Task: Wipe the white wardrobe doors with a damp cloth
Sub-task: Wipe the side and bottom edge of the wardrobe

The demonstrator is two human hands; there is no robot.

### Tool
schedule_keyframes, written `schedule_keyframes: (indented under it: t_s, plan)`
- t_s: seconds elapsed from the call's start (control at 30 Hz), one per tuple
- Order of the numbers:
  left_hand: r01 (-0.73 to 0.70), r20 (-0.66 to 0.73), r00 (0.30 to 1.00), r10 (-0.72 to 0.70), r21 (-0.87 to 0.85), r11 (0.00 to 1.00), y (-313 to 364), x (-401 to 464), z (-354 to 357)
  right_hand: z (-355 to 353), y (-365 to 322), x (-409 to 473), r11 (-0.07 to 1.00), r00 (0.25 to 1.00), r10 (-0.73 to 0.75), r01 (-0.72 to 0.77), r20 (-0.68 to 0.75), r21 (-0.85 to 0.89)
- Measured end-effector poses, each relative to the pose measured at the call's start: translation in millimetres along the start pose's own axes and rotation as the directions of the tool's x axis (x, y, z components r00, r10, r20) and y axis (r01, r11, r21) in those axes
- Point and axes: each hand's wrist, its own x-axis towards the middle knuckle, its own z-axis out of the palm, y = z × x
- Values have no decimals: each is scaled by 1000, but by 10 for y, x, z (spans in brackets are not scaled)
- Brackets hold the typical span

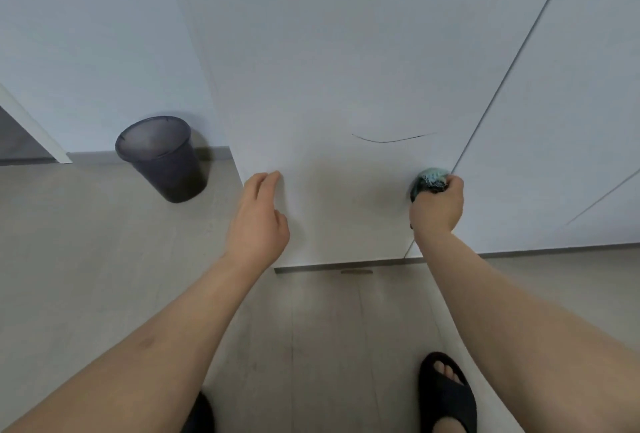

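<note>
The right hand [437,204] grips a bunched teal cloth [429,180], fingers curled round it, and holds the wad against the lower part of the white wardrobe door [329,79]. The cloth protrudes above the knuckles and sits just beside the vertical seam [512,62] that separates this door from the next door [568,142], which lies to the right of the hand. The cloth appears slightly blurred.

The left hand [258,218] is released: its fingers are relaxed and nearly straight, and their tips touch the left edge of the same door, with nothing held. Both hands are at about the same height and well apart, with bare door surface between them.

Above the right hand, a thin dark curved mark [393,139] runs across the door. Below both hands, the door's bottom edge [346,264] meets the light wood-look floor [104,259].

To the left of the left hand, a dark translucent waste bin [162,159] stands on the floor near the white wall [86,52]. Below the right forearm, 1 foot in a black slide sandal [446,394] is visible; a second dark shape under the left forearm is partly hidden.
</note>
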Motion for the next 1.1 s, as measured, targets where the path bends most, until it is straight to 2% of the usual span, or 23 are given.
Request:
schedule_keyframes:
  t_s: [0.1,0.23,0.33,0.43,0.5,0.63,0.73,0.8,0.9,0.97,1.03,1.1]
  plan:
    - [-33,-36,999,33,5,999,-136,-34,-57,171,164,-186,994,993,27,-14,118,-107]
    - [-23,-62,998,24,12,1000,-329,-51,-130,456,183,-481,986,984,54,-26,171,-164]
    - [20,-1,1000,-20,36,999,-402,-65,-146,730,158,-844,992,970,66,-38,234,-119]
    - [67,95,993,-72,56,996,-457,-105,-134,1047,32,-1269,996,931,16,17,365,-89]
    - [88,159,983,-96,57,994,-490,-116,-146,1193,-193,-1551,999,907,-31,37,420,-4]
    - [143,120,982,-148,48,989,-453,-53,-205,1063,-765,-1655,976,893,-171,95,415,197]
    - [68,48,996,-68,13,998,-273,4,-196,754,-1087,-1363,937,913,-278,190,300,292]
    - [45,28,999,-45,-3,999,-151,26,-153,605,-1007,-1157,936,917,-288,209,276,283]
    - [55,25,998,-55,5,998,-52,-4,-111,513,-414,-867,989,942,-103,63,318,132]
    - [59,37,998,-59,7,998,-19,-58,-106,383,-61,-621,995,973,44,-64,228,80]
    - [47,52,998,-47,18,999,-24,-104,-112,206,52,-367,967,975,167,-190,144,168]
    - [34,51,998,-36,35,999,-68,-121,-147,54,-72,-209,929,976,216,-217,35,301]
